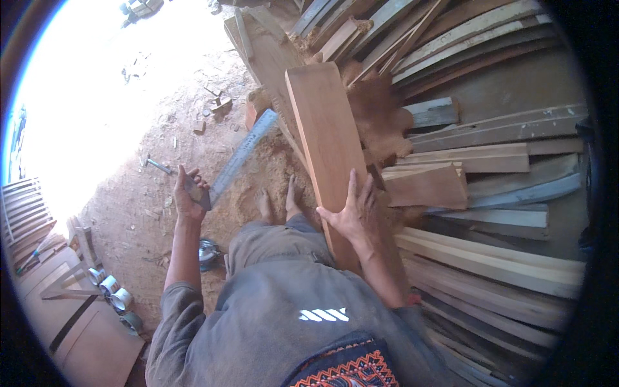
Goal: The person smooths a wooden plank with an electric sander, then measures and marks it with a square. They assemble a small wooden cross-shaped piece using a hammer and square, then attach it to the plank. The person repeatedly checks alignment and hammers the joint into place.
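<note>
My left hand [188,193] grips the handle end of a long metal try square [242,157], whose grey blade points up and to the right over the dirt floor. My right hand [353,213] lies flat, fingers spread, on the lower part of a reddish wooden plank [325,135] that leans away from me. My bare feet [278,205] stand on sawdust between the two hands.
A big stack of planks [490,174] fills the right side and the top. A heap of sawdust [377,113] lies beside the plank. On the left are a wooden bench [71,309], several small tins [113,293] and a round power tool [207,253]. Wood scraps dot the floor.
</note>
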`<state>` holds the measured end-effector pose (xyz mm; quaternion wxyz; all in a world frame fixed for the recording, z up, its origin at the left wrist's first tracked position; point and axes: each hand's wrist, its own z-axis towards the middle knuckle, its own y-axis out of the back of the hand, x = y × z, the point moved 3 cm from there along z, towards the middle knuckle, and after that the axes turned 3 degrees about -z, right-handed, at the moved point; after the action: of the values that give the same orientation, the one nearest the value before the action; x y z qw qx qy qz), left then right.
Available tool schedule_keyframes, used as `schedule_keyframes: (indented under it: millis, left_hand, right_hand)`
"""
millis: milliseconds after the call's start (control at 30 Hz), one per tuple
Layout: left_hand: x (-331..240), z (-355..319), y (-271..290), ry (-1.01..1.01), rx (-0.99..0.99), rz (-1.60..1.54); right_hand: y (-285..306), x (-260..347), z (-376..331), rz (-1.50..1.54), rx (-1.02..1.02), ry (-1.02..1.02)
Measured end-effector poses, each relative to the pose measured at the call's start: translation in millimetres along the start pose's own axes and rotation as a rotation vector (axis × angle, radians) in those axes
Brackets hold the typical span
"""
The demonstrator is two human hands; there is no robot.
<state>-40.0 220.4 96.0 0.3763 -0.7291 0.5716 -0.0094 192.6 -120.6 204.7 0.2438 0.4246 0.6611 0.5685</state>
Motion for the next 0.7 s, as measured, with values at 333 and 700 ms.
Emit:
schedule_keyframes:
  millis: [333, 700]
  left_hand:
    - [34.1, -20.6, 91.4, -0.029, -0.260, -0.187]
    - [39.4, -43.6, 66.2, -0.136, -0.212, -0.066]
  right_hand:
    - [5.6, 14.6, 13.8, -0.034, 0.147, 0.020]
    - [-7.5, 35.3, 112.6, -0.028, 0.060, 0.144]
